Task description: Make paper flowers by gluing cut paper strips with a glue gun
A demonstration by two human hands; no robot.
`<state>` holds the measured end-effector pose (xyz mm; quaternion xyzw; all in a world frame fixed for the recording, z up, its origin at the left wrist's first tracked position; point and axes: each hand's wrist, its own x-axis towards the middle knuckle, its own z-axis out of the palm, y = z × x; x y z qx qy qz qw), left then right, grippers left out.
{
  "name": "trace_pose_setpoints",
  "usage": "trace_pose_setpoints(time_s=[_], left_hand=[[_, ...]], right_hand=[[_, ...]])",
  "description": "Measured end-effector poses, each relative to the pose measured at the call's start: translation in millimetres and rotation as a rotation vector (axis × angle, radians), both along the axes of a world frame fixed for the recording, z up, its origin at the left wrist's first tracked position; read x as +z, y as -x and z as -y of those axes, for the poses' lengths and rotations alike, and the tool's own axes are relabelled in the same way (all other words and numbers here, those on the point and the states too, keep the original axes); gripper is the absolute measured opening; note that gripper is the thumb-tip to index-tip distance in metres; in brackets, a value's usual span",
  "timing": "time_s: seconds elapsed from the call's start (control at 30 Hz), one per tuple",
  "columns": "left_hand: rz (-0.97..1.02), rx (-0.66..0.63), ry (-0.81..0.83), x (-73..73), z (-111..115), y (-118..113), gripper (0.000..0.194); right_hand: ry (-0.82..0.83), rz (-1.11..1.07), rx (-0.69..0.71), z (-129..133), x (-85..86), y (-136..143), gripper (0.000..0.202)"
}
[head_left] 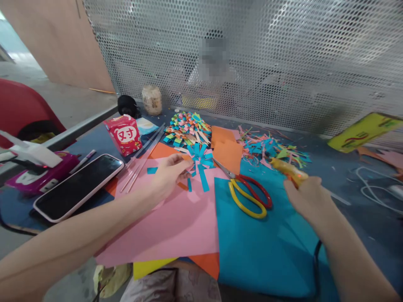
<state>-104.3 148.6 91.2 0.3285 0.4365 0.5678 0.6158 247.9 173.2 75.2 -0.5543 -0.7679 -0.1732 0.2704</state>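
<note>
My left hand (pixel 172 174) is closed in a pinch at the near left edge of a blue and pink paper flower (pixel 201 157); the exact grip point is partly hidden. Loose blue paper strips (pixel 203 179) lie just below it on a pink paper sheet (pixel 176 233). In my right hand (pixel 310 197) is a yellow hot glue gun (pixel 288 170), its tip pointing left toward the heap of paper scraps (pixel 267 149). A black cord runs down by my right wrist. Between my hands, scissors (pixel 248 191) with red and yellow handles rest on a blue sheet (pixel 267 247).
A pile of finished-looking paper flowers (pixel 187 128) stands behind. To the left are a phone (pixel 78 186), a purple power strip (pixel 47 172), clear glue sticks (pixel 140 165) and a red box (pixel 124 134). A yellow box (pixel 365 132) is at right. Perforated metal mesh (pixel 283 63) closes the back.
</note>
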Motion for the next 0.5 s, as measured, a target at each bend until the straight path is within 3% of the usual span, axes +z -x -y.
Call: trace_pose_setpoints(time_s=[0.1,0.2,0.37,0.43,0.5], left_hand=[[0.019,-0.026,0.004,2.0,1,-1,0.025],[0.011,-0.098,0.048,5.1,4,-4,0.025],[0.086,-0.164,0.072,9.9,11,-11,0.023],[0.115,-0.166,0.071,10.8,13,-12,0.024],[0.122,-0.178,0.052,11.0,14,-12,0.025]], right_hand=[[-0.104,0.034,-0.204,-4,-9.7,-3,0.036],[-0.139,0.210,-0.254,6,-1.1,28,0.036],[0.130,0.197,0.394,37,17.5,113,0.024],[0.242,0.191,0.548,45,20.6,135,0.023],[0.315,0.167,0.613,48,22.5,145,0.027]])
